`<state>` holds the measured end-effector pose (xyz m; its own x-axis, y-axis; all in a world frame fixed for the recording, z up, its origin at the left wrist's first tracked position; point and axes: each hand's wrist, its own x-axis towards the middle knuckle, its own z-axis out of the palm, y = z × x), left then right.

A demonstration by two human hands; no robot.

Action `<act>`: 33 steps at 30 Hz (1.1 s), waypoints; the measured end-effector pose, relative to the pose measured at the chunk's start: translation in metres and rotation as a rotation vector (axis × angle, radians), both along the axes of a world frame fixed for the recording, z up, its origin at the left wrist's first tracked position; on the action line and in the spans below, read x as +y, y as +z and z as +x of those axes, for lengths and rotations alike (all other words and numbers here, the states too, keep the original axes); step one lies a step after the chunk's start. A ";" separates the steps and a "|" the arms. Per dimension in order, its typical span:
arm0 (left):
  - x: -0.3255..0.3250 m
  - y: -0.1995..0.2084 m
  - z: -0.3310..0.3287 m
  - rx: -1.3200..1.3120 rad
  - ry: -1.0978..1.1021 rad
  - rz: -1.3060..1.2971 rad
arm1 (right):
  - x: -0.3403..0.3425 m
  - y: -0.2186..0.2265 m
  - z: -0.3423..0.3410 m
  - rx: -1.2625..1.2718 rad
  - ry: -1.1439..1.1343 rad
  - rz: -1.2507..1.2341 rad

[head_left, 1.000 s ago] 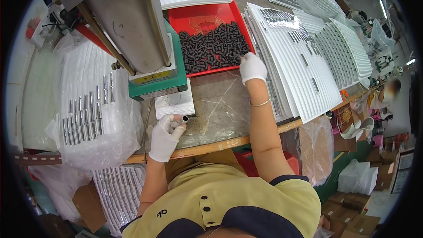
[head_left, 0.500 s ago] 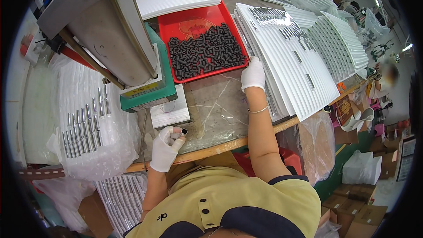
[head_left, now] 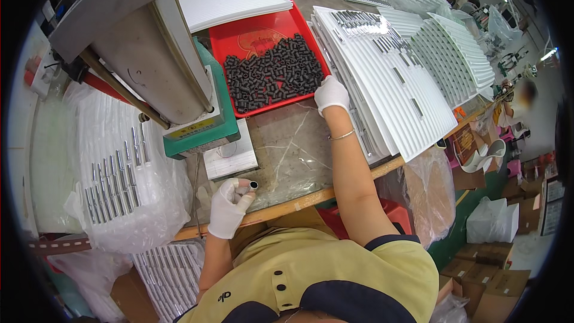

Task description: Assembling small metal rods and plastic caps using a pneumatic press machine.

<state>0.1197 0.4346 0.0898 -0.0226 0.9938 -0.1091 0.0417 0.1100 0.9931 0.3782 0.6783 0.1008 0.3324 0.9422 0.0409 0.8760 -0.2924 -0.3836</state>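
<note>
Silvery tube [head_left: 253,186] sits pinched at the left hand's [head_left: 229,208] tip.

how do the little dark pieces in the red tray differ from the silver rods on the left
Colour: the dark pieces are blackish and dull; the silver rods are bright and shiny.
Length: the dark pieces are short and stubby; the silver rods look longer and slimmer.
Arrangement: the dark pieces lie jumbled in the red tray; the silver rods lie in neat parallel lines.
Both look roughly cylindrical.
</note>
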 end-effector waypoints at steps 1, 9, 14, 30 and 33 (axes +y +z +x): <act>-0.001 -0.001 0.000 0.001 0.006 -0.019 | 0.000 0.000 -0.001 0.041 0.007 -0.004; 0.000 -0.003 0.003 -0.015 -0.007 -0.019 | -0.014 0.005 -0.034 0.287 0.196 0.055; 0.002 0.003 0.000 0.003 0.013 -0.041 | -0.004 0.022 -0.004 0.024 -0.097 0.140; 0.006 0.007 0.004 -0.107 0.099 -0.068 | -0.057 0.022 -0.014 0.172 0.254 0.115; 0.012 0.006 0.007 -0.133 0.172 0.011 | -0.067 0.017 -0.022 0.108 0.333 0.026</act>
<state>0.1268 0.4465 0.0958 -0.1782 0.9776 -0.1119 -0.1084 0.0935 0.9897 0.3559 0.6114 0.1175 0.0110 0.9988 0.0478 0.8755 0.0135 -0.4830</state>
